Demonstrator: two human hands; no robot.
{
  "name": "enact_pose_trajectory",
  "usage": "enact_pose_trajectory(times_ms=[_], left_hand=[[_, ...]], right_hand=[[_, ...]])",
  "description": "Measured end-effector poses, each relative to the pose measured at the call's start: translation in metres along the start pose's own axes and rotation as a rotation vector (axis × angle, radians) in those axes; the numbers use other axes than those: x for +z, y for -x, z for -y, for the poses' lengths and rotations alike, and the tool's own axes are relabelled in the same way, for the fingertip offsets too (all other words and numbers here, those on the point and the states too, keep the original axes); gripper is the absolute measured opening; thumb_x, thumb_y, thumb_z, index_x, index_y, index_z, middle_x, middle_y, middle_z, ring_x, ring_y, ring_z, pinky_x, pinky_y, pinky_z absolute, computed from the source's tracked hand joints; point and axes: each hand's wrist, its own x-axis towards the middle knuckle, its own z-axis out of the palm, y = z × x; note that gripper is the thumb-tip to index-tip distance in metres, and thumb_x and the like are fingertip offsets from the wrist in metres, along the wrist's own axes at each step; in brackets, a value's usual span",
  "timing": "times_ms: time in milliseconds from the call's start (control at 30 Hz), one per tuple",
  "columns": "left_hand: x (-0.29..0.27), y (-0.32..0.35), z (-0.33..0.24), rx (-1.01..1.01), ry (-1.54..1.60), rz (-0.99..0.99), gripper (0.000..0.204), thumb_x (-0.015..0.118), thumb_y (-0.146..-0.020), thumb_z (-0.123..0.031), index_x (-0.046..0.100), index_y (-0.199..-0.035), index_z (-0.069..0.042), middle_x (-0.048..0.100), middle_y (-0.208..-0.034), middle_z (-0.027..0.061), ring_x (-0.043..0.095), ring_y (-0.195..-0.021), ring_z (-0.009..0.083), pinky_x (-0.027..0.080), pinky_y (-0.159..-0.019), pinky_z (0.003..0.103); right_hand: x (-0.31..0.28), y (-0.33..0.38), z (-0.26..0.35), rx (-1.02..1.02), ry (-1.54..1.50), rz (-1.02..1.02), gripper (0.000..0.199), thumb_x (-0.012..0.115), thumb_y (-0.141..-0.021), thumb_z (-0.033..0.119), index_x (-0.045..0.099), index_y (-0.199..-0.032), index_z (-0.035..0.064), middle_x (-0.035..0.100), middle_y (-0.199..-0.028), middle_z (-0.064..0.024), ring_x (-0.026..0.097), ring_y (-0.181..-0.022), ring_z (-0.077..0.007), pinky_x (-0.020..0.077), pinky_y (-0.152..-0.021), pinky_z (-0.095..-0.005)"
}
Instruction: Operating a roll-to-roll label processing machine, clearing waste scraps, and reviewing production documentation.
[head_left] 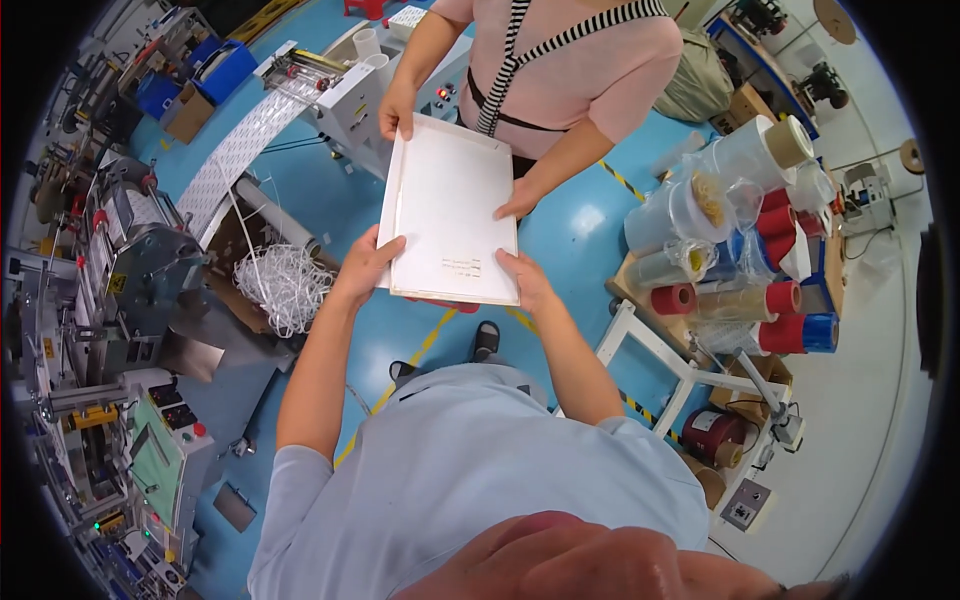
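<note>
A flat white rectangular board or stack of sheets (448, 205) hangs level between me and a person in a pink top. My left hand (366, 264) grips its near left edge. On the near right corner sits my right hand (524, 279), thumb on top. The other person's hands hold the far end, one at the far left corner (397, 112) and one on the right edge (520, 200). A small pale label shows on the board's near right part.
A label-converting machine (110, 300) with a white web (245, 140) runs along the left. A heap of white waste strip (285, 285) lies beside it. A pallet of film and red-cored rolls (730, 250) stands right, by a white frame (660, 370). The floor is blue.
</note>
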Motion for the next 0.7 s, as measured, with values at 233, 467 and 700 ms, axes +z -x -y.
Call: enact_pose_trajectory(times_ms=[233, 467, 700], left_hand=[[-0.024, 0.022, 0.007, 0.047, 0.055, 0.038, 0.04, 0.061, -0.086, -0.019, 0.048, -0.12, 0.0, 0.06, -0.109, 0.0096, 0.058, -0.094, 0.0138, 0.045, -0.084, 0.027], [-0.054, 0.067, 0.001, 0.122, 0.587, 0.361, 0.082, 0.055, -0.082, -0.054, 0.025, -0.141, -0.006, 0.033, -0.142, 0.0137, 0.032, -0.131, 0.0311, 0.027, -0.106, 0.048], [-0.041, 0.068, -0.016, 0.138, 0.761, 0.56, 0.087, 0.059, -0.076, -0.056, 0.025, -0.142, -0.011, 0.023, -0.147, 0.012, 0.026, -0.134, 0.0294, 0.027, -0.105, 0.049]], right_hand=[[0.005, 0.006, -0.025, -0.147, 0.092, 0.003, 0.043, 0.057, -0.085, 0.006, 0.04, -0.124, -0.0029, 0.055, -0.117, -0.0172, 0.06, -0.1, -0.0277, 0.0504, -0.086, -0.0398], [0.027, 0.04, -0.048, -0.151, 0.011, -0.061, 0.048, 0.054, -0.085, 0.001, 0.036, -0.13, 0.002, 0.052, -0.122, -0.0159, 0.055, -0.108, -0.0284, 0.0477, -0.09, -0.0402], [0.018, 0.06, -0.065, -0.294, -0.034, -0.153, 0.048, 0.054, -0.084, 0.0, 0.037, -0.129, 0.0016, 0.053, -0.12, -0.0154, 0.057, -0.105, -0.0272, 0.0485, -0.089, -0.0393]])
